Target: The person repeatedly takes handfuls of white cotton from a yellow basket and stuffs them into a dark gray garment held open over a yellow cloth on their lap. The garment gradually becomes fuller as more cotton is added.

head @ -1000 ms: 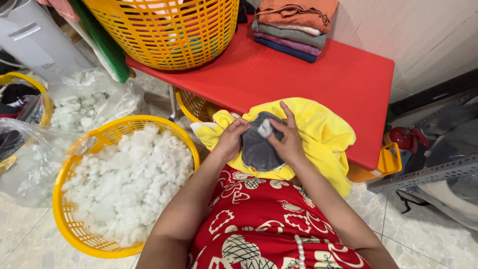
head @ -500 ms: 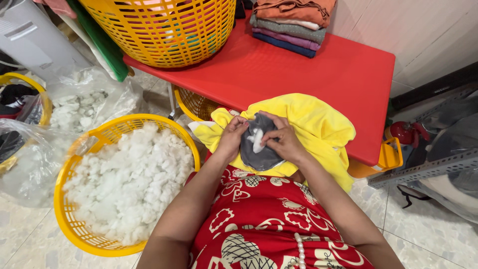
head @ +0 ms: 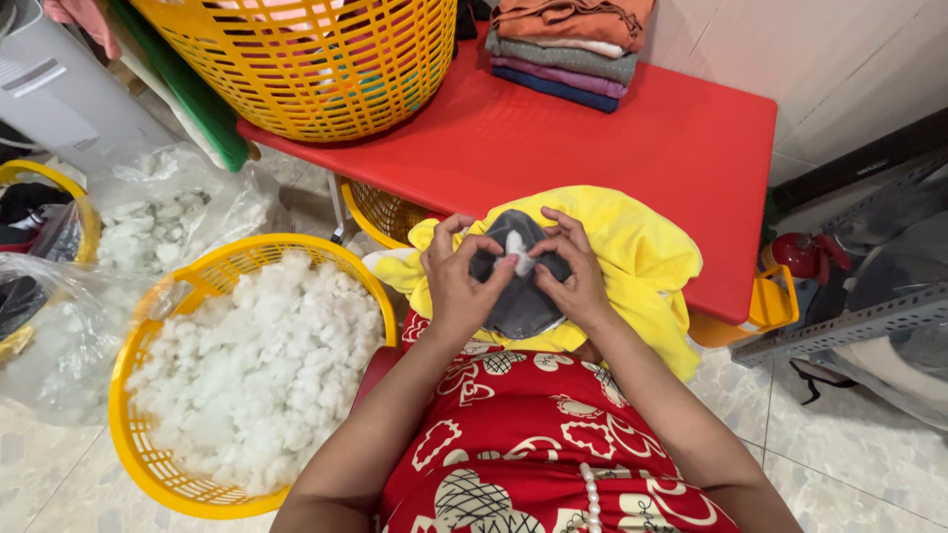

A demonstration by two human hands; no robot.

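The white stuffing (head: pixel 514 251) now sits at the middle of the grey pouch (head: pixel 518 286), with the hands drawn closer together. Left hand (head: pixel 457 281) and right hand (head: pixel 576 271) arch over it, fingertips pinching the pouch's opening.

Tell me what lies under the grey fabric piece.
Under the grey fabric piece a yellow cloth lies on the red table; the part directly beneath is covered.

Hands close in on the grey piece

My left hand (head: pixel 462 286) and right hand (head: pixel 568 271) have drawn together over the grey fabric piece (head: pixel 518 296); the white stuffing tuft (head: pixel 515 249) now sits pinched between their fingertips.
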